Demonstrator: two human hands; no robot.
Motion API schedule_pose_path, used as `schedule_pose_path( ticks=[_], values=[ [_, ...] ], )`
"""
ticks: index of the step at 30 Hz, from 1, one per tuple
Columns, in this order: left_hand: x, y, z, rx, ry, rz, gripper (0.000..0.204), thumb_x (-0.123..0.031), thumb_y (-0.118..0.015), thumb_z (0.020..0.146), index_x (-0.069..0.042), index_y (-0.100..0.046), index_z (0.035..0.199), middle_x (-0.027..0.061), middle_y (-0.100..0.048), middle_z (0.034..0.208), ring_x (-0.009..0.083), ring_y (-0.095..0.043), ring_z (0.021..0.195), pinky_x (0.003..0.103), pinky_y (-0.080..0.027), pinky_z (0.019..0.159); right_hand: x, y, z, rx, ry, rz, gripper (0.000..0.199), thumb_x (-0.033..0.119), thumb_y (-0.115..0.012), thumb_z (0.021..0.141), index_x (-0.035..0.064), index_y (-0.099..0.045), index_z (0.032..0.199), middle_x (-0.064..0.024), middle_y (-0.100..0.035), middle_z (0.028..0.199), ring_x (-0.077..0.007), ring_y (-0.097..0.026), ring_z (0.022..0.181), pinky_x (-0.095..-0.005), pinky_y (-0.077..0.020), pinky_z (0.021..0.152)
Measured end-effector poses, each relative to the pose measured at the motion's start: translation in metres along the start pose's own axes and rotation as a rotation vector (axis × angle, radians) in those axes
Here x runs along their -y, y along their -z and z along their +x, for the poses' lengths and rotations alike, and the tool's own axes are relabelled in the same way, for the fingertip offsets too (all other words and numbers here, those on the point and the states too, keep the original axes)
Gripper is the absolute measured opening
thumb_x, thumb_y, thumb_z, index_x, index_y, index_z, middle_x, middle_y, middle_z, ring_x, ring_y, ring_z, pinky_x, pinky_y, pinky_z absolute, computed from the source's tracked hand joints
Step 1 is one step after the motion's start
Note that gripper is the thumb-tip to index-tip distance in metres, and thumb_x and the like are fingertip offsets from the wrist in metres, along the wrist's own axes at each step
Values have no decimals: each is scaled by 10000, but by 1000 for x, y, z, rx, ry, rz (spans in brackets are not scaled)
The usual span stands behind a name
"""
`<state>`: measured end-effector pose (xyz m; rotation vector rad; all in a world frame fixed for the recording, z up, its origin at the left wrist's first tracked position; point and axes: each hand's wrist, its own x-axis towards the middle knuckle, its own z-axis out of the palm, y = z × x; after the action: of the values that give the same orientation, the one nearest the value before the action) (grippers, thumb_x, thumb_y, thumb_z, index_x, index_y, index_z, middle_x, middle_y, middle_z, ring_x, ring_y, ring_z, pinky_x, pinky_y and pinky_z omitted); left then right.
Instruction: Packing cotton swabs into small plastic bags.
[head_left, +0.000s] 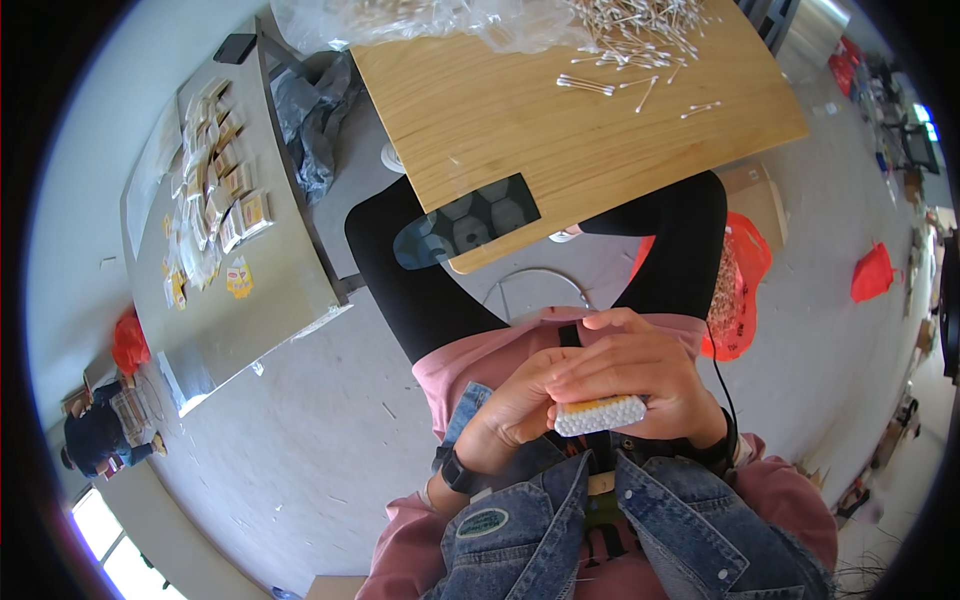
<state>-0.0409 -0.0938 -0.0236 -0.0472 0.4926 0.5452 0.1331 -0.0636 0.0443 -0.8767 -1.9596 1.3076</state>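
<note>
Hands meet close to the body, low in the view at about 6 o'clock from the wooden table [520, 120]. The right hand [640, 365] curls its fingers over the top of a bundle of cotton swabs [600, 414], gripping it from above, while the left hand [515, 405] closes on the bundle's left end, at its 9 o'clock side. The bundle lies roughly level, white tips facing the camera in tight rows, with a yellow-orange band along its upper edge.

Up at 12 o'clock, loose cotton swabs [640, 40] lie scattered on the far part of the table, next to a clear plastic bag [420, 20] at their 9 o'clock. A dark phone [467, 222] rests on the table's near edge. At 9 o'clock from the table stands a grey table [270, 300] covered with small packets [215, 170]. An orange bag [745, 275] sits on the floor at 3 o'clock from the knees.
</note>
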Motion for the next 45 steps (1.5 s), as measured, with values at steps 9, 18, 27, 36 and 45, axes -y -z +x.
schedule_pose_path(
  ticks=[9, 18, 27, 36, 45],
  values=[
    [5, 1, 0, -97, 18, -56, 413, -274, -680, 902, 56, -546, 1113, 65, -639, 859, 87, -616, 590, 194, -525, 490, 3, 1, 0, -89, -126, 105, 288, 121, -755, 743, 94, -714, 1027, -38, -721, 989, -193, -663, 938, -429, -389, 1024],
    [15, 18, 3, -1, 133, -107, 510, -450, -673, 859, -15, -537, 1088, 21, -553, 731, 76, -492, 470, 169, -410, 405, -3, 0, -4, -164, -180, 129, 248, 123, -777, 745, 60, -720, 978, -50, -723, 989, -197, -669, 908, -402, -417, 1009],
    [-6, 0, 2, -247, -217, -5, 266, -308, -567, 970, -60, -561, 1064, 27, -605, 832, 87, -570, 614, 180, -419, 447, -6, -5, 0, -236, -323, 399, 609, 91, -762, 776, 22, -497, 1320, -116, -616, 1251, -203, -573, 1171, -381, -403, 1034],
    [-36, -14, -17, -600, -822, 573, 99, -91, -623, 940, -5, -594, 981, 43, -657, 866, 97, -633, 770, 238, -555, 639, -19, -8, 7, -466, -381, 196, 544, 0, -626, 837, 27, -456, 1352, -129, -497, 1356, -229, -512, 1207, -353, -441, 950],
    [-40, -20, 1, -547, -741, 570, 123, -35, -627, 923, 23, -634, 1031, 81, -690, 957, 128, -668, 834, 214, -549, 679, -27, -21, 37, -396, -104, -292, 270, 18, -712, 736, 60, -643, 994, -89, -642, 978, -302, -616, 875, -377, -493, 737]
  ],
)
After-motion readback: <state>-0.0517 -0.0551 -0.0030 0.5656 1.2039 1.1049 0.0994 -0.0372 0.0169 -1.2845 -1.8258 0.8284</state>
